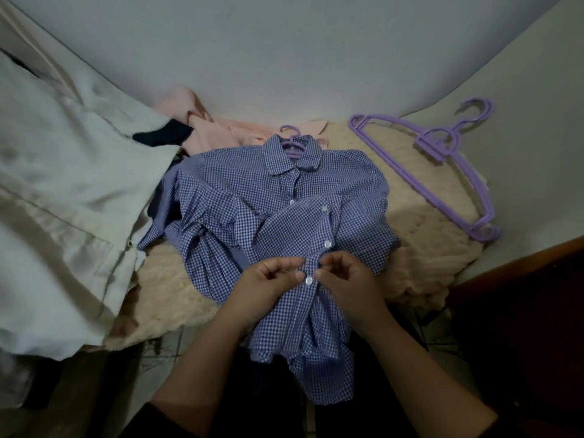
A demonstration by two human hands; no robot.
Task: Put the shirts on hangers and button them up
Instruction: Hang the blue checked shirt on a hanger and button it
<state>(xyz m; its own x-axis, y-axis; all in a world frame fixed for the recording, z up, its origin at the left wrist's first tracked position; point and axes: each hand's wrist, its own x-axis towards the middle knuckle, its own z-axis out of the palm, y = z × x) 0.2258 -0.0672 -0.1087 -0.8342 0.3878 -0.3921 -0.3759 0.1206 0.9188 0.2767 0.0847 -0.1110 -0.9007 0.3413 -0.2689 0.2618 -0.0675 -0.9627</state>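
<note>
Head view, examined from left to right. At far left a pale grey-white garment lies spread over the surface, with a pink garment bunched behind its inner edge against the wall. In the centre the blue checked shirt lies front up on a beige fleecy blanket, already mounted on a purple hanger whose hook shows above the collar. The shirt's long axis runs from the far wall toward the person; the collar points away and the hem hangs over the near edge of the surface. The left hand pinches the placket edge beside a white button; the right hand pinches the opposite edge, thumb and forefinger closed on cloth at that button. Buttons higher up the placket appear fastened, though the upper front is rumpled and this cannot be confirmed. Judgement: the step in hand is fastening a lower button. Risks noted: the bunched front may let the button be matched with the wrong hole, skewing the placket; the overhanging hem may drag the shirt toward the floor if both hands let go; pulling on the lower front could work the shoulders off the hanger. At right, spare purple hangers lie stacked on the blanket, well apart from the shirt.
</note>
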